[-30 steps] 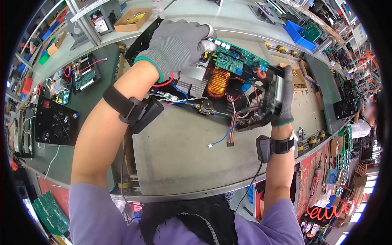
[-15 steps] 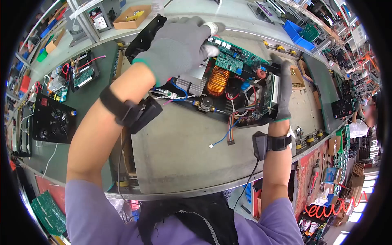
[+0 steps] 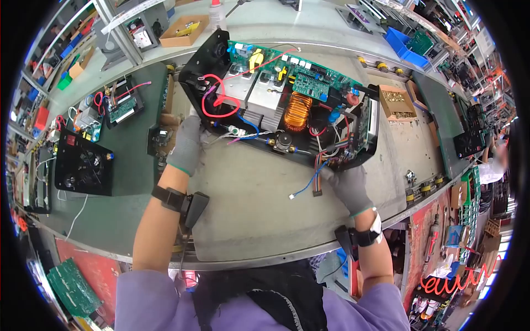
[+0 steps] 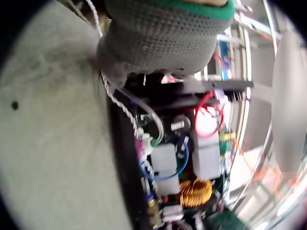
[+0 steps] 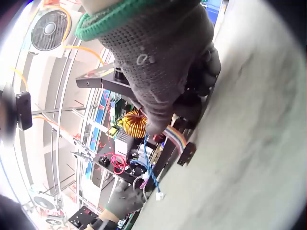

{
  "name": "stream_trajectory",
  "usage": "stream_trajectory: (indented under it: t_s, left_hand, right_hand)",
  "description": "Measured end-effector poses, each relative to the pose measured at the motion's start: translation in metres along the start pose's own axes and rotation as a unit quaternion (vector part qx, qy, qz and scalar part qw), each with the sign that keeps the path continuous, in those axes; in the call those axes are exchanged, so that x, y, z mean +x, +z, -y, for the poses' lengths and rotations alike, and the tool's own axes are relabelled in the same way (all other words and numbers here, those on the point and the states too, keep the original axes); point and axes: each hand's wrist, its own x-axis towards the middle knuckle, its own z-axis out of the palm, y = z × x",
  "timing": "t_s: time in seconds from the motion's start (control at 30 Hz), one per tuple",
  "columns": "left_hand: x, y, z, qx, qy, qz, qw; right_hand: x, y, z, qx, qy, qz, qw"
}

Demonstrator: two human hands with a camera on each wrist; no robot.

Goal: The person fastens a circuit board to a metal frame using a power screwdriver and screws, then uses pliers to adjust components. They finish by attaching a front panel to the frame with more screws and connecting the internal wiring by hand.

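Observation:
An open black electronics chassis [image 3: 309, 156] lies slantwise on the work surface, holding a green circuit board [image 3: 310, 83], metal heat sinks and a copper-wound coil [image 3: 298, 112]. My gloved left hand [image 3: 186, 144] grips its near left corner; in the left wrist view, the curled glove [image 4: 163, 40] covers that corner. On the near right edge, my gloved right hand [image 3: 349, 186] has its thumb over the wall, beside a ribbon cable [image 3: 317, 179] and a blue twisted lead [image 3: 307, 186] that hang out. The fingers of the right glove [image 5: 160, 67] curl under the edge in the right wrist view.
A cardboard box of small brass parts [image 3: 396, 102] stands right of the chassis. At left, a black fan panel [image 3: 83, 163] and another part-built unit [image 3: 122, 105] lie on a green mat [image 3: 130, 209]. A blue bin [image 3: 406, 48] is at the back right.
My left hand has moved from the chassis's far left side to its near left corner. My right hand has slid from the right end panel to the near edge.

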Motion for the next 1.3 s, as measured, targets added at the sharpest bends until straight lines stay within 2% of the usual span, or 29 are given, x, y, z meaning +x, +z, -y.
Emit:
stream_trajectory:
  t_s: [0.03, 0.1, 0.13, 0.17, 0.23, 0.27, 0.33, 0.37, 0.43, 0.47, 0.5, 0.53, 0.57, 0.6, 0.63, 0.67, 0.7, 0.73, 0.77, 0.8, 0.83, 0.9, 0.97, 1.03, 1.07, 1.1, 1.13, 1.2, 1.3]
  left_hand:
    - [-0.007, 0.001, -0.002, 0.000, 0.004, -0.001, 1.000]
    - [-0.021, 0.002, -0.010, 0.054, 0.057, 0.039, 0.996]
    - [-0.035, 0.012, -0.014, 0.103, 0.036, -0.048, 0.993]
    - [-0.053, 0.017, -0.024, 0.104, 0.039, -0.049, 0.993]
    - [-0.084, 0.020, -0.038, 0.234, 0.104, -0.025, 0.966]
    - [-0.090, 0.015, -0.035, 0.273, 0.140, -0.024, 0.952]
    - [-0.096, 0.018, -0.037, 0.290, 0.140, -0.022, 0.947]
    - [-0.101, 0.021, -0.039, 0.308, 0.141, -0.018, 0.941]
    - [-0.098, 0.028, -0.045, 0.267, 0.124, -0.008, 0.956]
    - [-0.089, 0.024, -0.050, 0.376, 0.116, -0.019, 0.919]
    - [-0.082, 0.030, -0.053, 0.325, 0.103, -0.013, 0.940]
    - [-0.068, 0.027, -0.055, 0.348, 0.101, 0.020, 0.932]
    - [-0.054, 0.022, -0.054, 0.527, 0.229, 0.064, 0.816]
    - [-0.040, 0.015, -0.050, 0.674, 0.339, 0.115, 0.647]
    - [-0.024, 0.008, -0.047, 0.611, 0.464, 0.135, 0.627]
    - [-0.032, 0.022, -0.065, 0.582, 0.251, 0.142, 0.760]
    - [-0.041, 0.035, -0.083, 0.514, 0.023, 0.137, 0.846]
    - [-0.041, 0.026, -0.078, 0.516, 0.016, 0.134, 0.846]
    - [-0.040, 0.015, -0.072, 0.428, 0.017, 0.127, 0.895]
    - [-0.039, 0.004, -0.067, 0.336, 0.019, 0.118, 0.934]
    - [-0.045, -0.004, -0.068, 0.337, 0.021, 0.116, 0.934]
    - [-0.076, -0.023, -0.067, 0.471, 0.026, -0.009, 0.882]
    - [-0.099, -0.051, -0.046, 0.456, -0.029, -0.020, 0.889]
    - [-0.127, -0.054, -0.038, 0.511, -0.130, -0.026, 0.849]
    - [-0.134, -0.074, -0.010, 0.636, 0.024, 0.048, 0.770]
    - [-0.136, -0.091, 0.015, 0.728, 0.175, 0.123, 0.651]
    - [-0.141, -0.084, 0.010, 0.731, 0.177, 0.123, 0.648]
    - [-0.147, -0.058, 0.000, 0.785, 0.033, 0.124, 0.606]
    - [-0.151, -0.079, 0.007, 0.771, 0.077, 0.131, 0.618]
  right_hand:
    - [0.002, 0.003, 0.004, 0.035, 0.050, -0.026, 0.998]
    - [-0.001, 0.001, -0.014, 0.024, 0.036, -0.017, 0.999]
    - [-0.003, -0.004, -0.022, 0.017, 0.047, -0.014, 0.999]
    - [-0.004, -0.008, -0.029, 0.010, 0.058, -0.012, 0.998]
    - [0.002, -0.029, -0.010, 0.208, 0.111, -0.029, 0.971]
    - [0.007, -0.044, -0.004, 0.184, 0.115, -0.003, 0.976]
    - [0.012, -0.059, -0.013, 0.170, 0.127, 0.038, 0.977]
    - [0.021, -0.063, -0.008, 0.157, 0.082, 0.004, 0.984]
    - [0.036, -0.066, -0.053, 0.108, 0.083, 0.054, 0.989]
    - [0.048, -0.066, -0.072, 0.130, 0.072, 0.041, 0.988]
    - [0.059, -0.058, -0.084, 0.155, 0.064, 0.033, 0.985]
    - [0.072, -0.060, -0.074, 0.174, 0.038, 0.054, 0.982]
    - [0.085, -0.062, -0.066, 0.194, 0.012, 0.071, 0.978]
    - [0.095, -0.058, -0.095, 0.177, 0.034, 0.051, 0.982]
    - [0.103, -0.054, -0.119, 0.157, 0.056, 0.025, 0.986]
    - [0.109, -0.057, -0.104, 0.173, 0.107, 0.053, 0.978]
    - [0.107, -0.063, -0.118, 0.187, 0.123, 0.068, 0.972]
    - [0.105, -0.069, -0.133, 0.200, 0.139, 0.082, 0.966]
    - [0.096, -0.058, -0.112, 0.170, 0.057, 0.011, 0.984]
    - [0.086, -0.061, -0.089, 0.198, 0.131, -0.007, 0.971]
    - [0.076, -0.070, -0.060, 0.225, 0.200, -0.028, 0.953]
    - [0.037, -0.069, -0.062, 0.199, 0.159, -0.101, 0.962]
    - [-0.006, -0.063, -0.051, 0.196, 0.109, -0.131, 0.966]
    - [-0.044, -0.061, -0.046, 0.175, 0.105, -0.115, 0.972]
    - [-0.059, -0.059, -0.045, 0.172, 0.096, -0.110, 0.974]
    - [-0.072, -0.059, -0.045, 0.166, 0.088, -0.106, 0.977]
    - [-0.083, -0.059, -0.045, 0.171, 0.102, -0.103, 0.975]
    - [-0.097, -0.056, -0.038, 0.190, 0.121, -0.116, 0.967]
    - [-0.116, -0.059, -0.017, 0.214, 0.189, -0.121, 0.951]
